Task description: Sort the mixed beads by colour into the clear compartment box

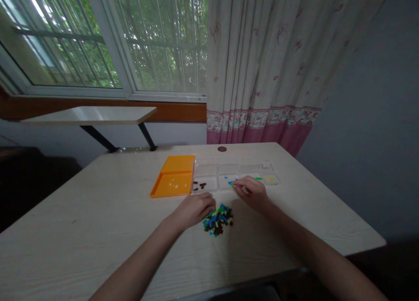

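A pile of small coloured pieces (218, 219), blue, green, brown and yellow, lies on the pale wooden table (98, 222). My left hand (194, 208) rests curled at the pile's left edge, fingers closed on something I cannot make out. My right hand (252, 193) reaches to the clear compartment tray (235, 175), its fingers pinched on a small green piece over the compartment with blue bits. Brown pieces (199, 185) lie in the tray's left compartment, and green and yellow ones sit further right.
An orange lid or shallow tray (174, 176) with a few pale bits lies left of the clear tray. A cable hole (221, 148) sits near the table's far edge. Behind are a window, a wall shelf (88, 114) and a pink-hemmed curtain (262, 74).
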The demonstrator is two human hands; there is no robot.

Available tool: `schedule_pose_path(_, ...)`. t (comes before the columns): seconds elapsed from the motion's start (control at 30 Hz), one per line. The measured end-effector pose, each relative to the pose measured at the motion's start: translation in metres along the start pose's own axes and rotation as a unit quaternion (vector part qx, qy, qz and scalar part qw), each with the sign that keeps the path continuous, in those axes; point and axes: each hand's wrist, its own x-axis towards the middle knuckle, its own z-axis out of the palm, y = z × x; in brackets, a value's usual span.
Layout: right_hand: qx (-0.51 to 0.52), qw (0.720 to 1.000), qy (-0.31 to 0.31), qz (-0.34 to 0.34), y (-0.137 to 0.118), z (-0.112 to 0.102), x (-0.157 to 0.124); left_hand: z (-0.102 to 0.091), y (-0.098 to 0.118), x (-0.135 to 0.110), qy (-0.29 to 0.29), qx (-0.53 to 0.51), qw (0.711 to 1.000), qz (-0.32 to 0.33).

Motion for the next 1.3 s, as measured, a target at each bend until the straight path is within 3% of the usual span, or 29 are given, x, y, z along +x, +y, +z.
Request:
schedule_pose_path(0.37,-0.038,0.999,-0.021,-0.015,0.010,-0.013,0.004,0.002,-0.004,0.000,-0.001,0.011,1.000,-0.009)
schedule_pose_path(0.6,-0.132,0.972,-0.185,0.065,0.055,-0.044,0.006,0.003,-0.009,-0.002,0.000,0.060,0.998,-0.034)
schedule_pose_path(0.73,-0.160,0.944,-0.262,0.123,0.075,-0.045,-0.001,0.000,-0.011,-0.003,-0.009,0.063,0.997,-0.043)
schedule_pose_path(0.83,-0.160,0.935,-0.283,0.142,0.079,-0.043,-0.003,-0.004,-0.011,-0.004,-0.015,0.065,0.997,-0.044)
schedule_pose_path(1.0,-0.137,0.947,-0.255,0.141,0.066,-0.037,0.000,-0.009,-0.007,-0.006,-0.018,0.073,0.997,-0.034)
schedule_pose_path(1.13,-0.087,0.966,-0.230,0.076,0.041,-0.019,-0.002,-0.009,-0.006,-0.006,-0.013,0.061,0.998,-0.018)
schedule_pose_path(1.3,-0.048,0.967,-0.250,0.004,0.012,0.004,-0.009,-0.009,-0.007,-0.006,-0.013,0.059,0.998,-0.013)
